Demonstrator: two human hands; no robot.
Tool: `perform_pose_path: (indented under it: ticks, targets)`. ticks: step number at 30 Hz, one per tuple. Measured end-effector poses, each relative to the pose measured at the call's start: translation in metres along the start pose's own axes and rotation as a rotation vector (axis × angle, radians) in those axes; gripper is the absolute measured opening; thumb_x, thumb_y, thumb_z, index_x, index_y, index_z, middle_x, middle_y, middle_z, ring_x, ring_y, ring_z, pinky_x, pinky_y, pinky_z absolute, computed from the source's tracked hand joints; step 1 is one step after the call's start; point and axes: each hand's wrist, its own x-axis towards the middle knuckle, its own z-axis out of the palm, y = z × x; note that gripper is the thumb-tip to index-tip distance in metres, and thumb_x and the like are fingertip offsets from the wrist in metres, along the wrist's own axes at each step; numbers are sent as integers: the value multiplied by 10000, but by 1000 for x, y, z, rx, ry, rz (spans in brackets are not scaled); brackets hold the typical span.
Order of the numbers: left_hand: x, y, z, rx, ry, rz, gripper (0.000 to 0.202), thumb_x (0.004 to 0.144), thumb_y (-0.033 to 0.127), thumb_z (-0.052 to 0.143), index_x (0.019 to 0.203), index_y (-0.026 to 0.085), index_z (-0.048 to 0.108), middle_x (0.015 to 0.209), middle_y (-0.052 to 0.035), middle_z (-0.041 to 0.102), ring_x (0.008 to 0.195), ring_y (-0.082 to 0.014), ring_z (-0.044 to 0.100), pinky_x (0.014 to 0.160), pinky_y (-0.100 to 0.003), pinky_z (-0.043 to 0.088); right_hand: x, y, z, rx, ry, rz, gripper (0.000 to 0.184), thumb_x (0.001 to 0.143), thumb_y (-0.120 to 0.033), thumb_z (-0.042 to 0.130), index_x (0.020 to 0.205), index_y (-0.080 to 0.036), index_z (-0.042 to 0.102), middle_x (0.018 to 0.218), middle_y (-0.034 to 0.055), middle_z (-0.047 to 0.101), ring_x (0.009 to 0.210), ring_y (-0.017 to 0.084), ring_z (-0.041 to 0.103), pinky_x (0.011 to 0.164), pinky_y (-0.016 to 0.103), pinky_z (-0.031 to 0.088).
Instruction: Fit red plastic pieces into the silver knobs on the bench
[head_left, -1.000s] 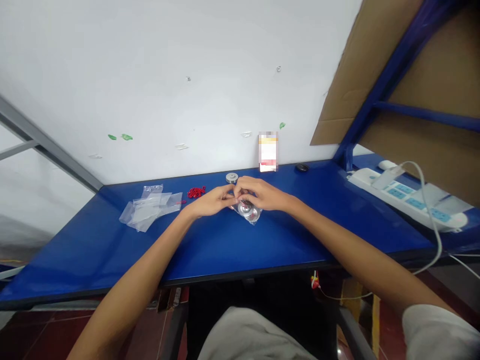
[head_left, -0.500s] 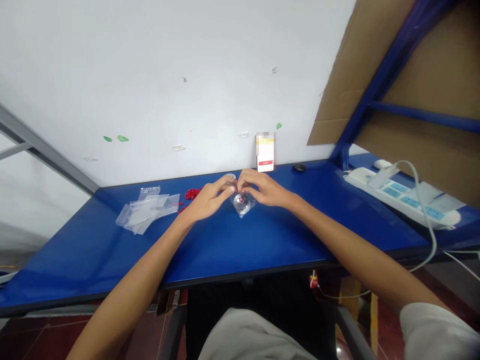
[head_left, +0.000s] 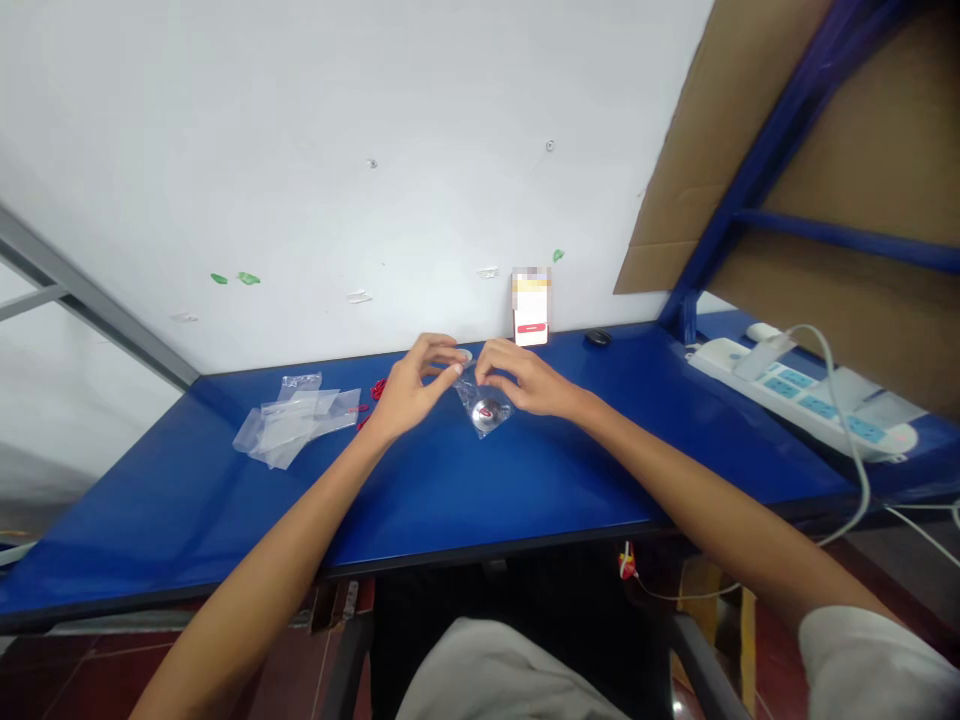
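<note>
A small clear plastic bag (head_left: 484,408) lies on the blue table, holding a round metal piece with a red mark. My right hand (head_left: 521,380) sits at the bag's upper right, its curled fingertips at or very near the plastic. My left hand (head_left: 416,385) is raised just left of the bag, fingers spread and holding nothing. Its fingertips nearly reach a round grey cap (head_left: 466,355), which they partly hide. Red small parts (head_left: 379,390) lie further left, partly hidden behind my left hand.
A blue table (head_left: 570,470) carries a pile of clear plastic bags (head_left: 296,422) at left. A card (head_left: 531,310) leans on the white wall behind a black round object (head_left: 598,338). A white power strip (head_left: 795,395) with a cable lies at right, below a cardboard sheet (head_left: 750,150).
My left hand has come away from the bag toward the left and its fingers have spread. The bag has turned slightly, and its metal piece now shows the red mark lower down.
</note>
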Motion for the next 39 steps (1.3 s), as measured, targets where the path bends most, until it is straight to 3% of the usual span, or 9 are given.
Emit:
perform_pose_path:
  ticks: [4,8,10,13,17,22,27,32,39]
  targets:
    - [0,-15,9,-70,45,-189,711,790,455,920,1367,218,579,1318,-152,718,1093,-278,750,879,-411,635,-2,5,6,-20,92,2,174,1066,-135,504,1049,-261,623,1040,60,638,999,244,583,909,423,499]
    - [-2,-27,21,-232,-28,-329,468,857,491,839,1166,154,737,1119,-139,789,989,-280,770,807,-404,652,-4,11,17,-36,152,49,127,1084,-213,530,1066,-267,644,1085,68,637,1081,256,594,987,477,520]
    - [-2,-29,25,-231,10,-299,372,897,488,787,1056,152,777,989,-108,802,944,-266,771,800,-384,647,-6,14,23,10,242,165,164,1032,-301,663,1193,-283,637,1261,94,604,1198,273,592,1019,492,551]
    - [-3,-30,27,-204,76,-270,312,904,463,766,992,164,768,926,-77,793,870,-238,765,768,-359,641,-8,22,32,264,362,472,676,865,-436,866,1426,-299,515,1477,137,520,1236,287,636,956,484,631]
    - [-3,-31,26,-232,88,-238,245,905,407,756,965,175,703,991,-80,789,922,-229,763,760,-335,636,-12,34,38,662,276,728,604,832,-508,879,1307,-229,629,1148,102,747,1019,257,755,870,437,671]
    - [-2,-30,24,-169,152,-168,281,920,410,750,1070,174,722,988,-84,786,808,-199,739,690,-314,615,-12,36,36,592,256,665,401,891,-575,807,897,-177,756,875,83,791,807,216,771,682,320,658]
    - [-1,-26,16,-173,198,-114,282,938,414,718,1066,176,799,1054,-89,796,802,-197,710,662,-313,586,-8,30,27,548,325,559,355,911,-521,790,1075,-206,768,791,33,755,684,204,755,594,314,638]
    - [-3,-26,12,-188,118,-98,270,974,386,654,967,170,816,976,-84,799,869,-225,731,747,-342,588,-9,29,20,601,317,494,299,924,-488,767,1028,-207,768,972,64,775,818,215,770,694,342,664]
    - [-2,-32,22,-166,170,-134,324,866,413,828,1027,196,650,968,-59,762,865,-197,741,794,-319,594,-7,27,27,497,272,545,388,823,-463,873,1087,-202,760,866,40,755,798,216,752,685,339,658]
